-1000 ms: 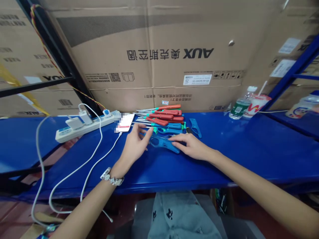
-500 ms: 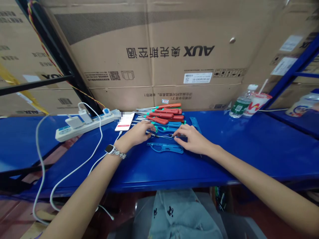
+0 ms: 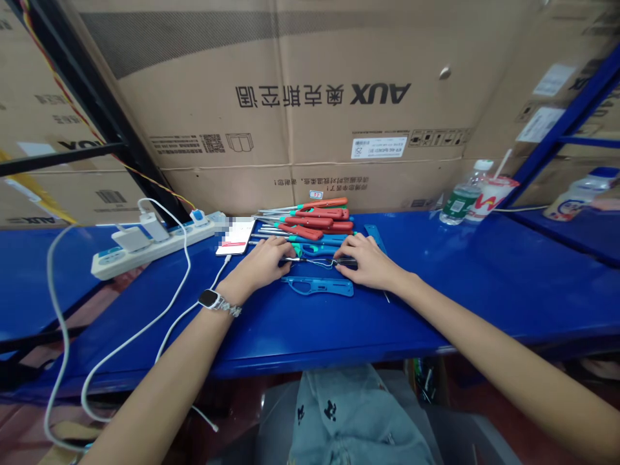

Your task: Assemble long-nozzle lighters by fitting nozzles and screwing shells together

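Because thin wires [image 3: 320, 263] joined them, a metal rod [image 3: 293, 259] and a black part [image 3: 347, 261] were held level and in line, seemingly to spare the wires from twisting. Taking the wires as centre, the left hand [image 3: 263, 263] pinched the rod at nine o'clock, and the right hand [image 3: 372, 263] gripped the black part at three. A blue shell half [image 3: 329, 286] lay flat at six o'clock, probably for easy reach. Red-handled tools [image 3: 310, 221] were heaped at twelve, apparently out of the hands' way.
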Demonstrator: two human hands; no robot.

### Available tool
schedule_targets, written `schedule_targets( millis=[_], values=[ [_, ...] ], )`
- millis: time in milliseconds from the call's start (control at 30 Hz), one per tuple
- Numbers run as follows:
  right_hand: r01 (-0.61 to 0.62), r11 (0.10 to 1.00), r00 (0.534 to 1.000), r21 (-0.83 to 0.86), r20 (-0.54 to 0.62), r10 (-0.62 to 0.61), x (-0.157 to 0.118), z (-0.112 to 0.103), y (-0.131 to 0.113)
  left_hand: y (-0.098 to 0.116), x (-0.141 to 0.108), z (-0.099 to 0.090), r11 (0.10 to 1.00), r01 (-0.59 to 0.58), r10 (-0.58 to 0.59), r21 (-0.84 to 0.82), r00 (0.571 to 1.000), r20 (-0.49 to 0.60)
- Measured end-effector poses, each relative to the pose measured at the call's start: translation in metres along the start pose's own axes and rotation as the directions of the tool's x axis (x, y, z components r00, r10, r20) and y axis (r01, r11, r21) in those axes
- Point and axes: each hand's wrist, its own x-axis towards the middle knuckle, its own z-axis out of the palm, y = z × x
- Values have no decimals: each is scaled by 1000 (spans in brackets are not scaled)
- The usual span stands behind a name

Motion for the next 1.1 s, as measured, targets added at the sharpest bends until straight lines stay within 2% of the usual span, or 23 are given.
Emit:
schedule_targets(
  millis=[167,267,433,600,667,833,967,1100],
  values=[
    [0,1000,1000,14,11,0,1,1,-1,7,-2,-5,998,-18,20,-53,999,28],
    [27,999,1000,26,-3,-27,0,2,-3,9,-4,-8,995,-51,50,-87,999,-13],
    [69,994,995,90,-81,-62,0,3,-10,16,-11,-13,993,-54,42,-109,993,-111],
    [109,981,977,164,-198,-75,0,1,-21,22,-16,-19,995,-28,19,-93,995,-102],
    [83,964,980,253,-197,-33,0,0,-26,23,-17,-20,994,-4,-4,-105,997,-82],
    [-97,799,986,594,-51,158,1,3,-37,23,-18,-24,986,81,-89,-146,995,-49],
    [-140,679,989,721,67,133,2,2,-34,23,-18,-25,980,61,-62,-190,998,3],
    [-164,584,986,795,122,110,-1,0,-25,24,-17,-22,962,142,-146,-231,989,1]
  ],
)
